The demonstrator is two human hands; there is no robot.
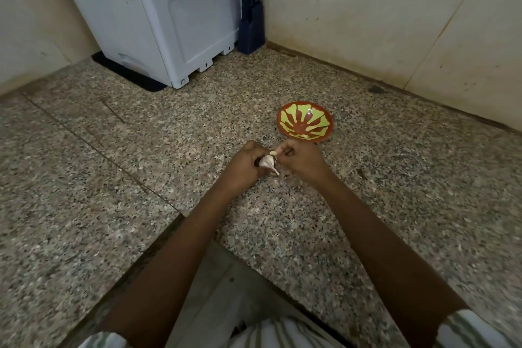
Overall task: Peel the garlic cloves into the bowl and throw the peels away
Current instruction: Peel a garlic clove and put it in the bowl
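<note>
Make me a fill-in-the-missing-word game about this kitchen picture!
1. The left hand grips a bulb of ____, and the right hand pinches at it.
2. The red-and-green bowl on the counter is ____ inside.
3. The dark blue block in the corner holds ____.

Missing words: garlic; empty; knives.

The garlic bulb (267,161) is half hidden inside the left hand (245,164)
</note>
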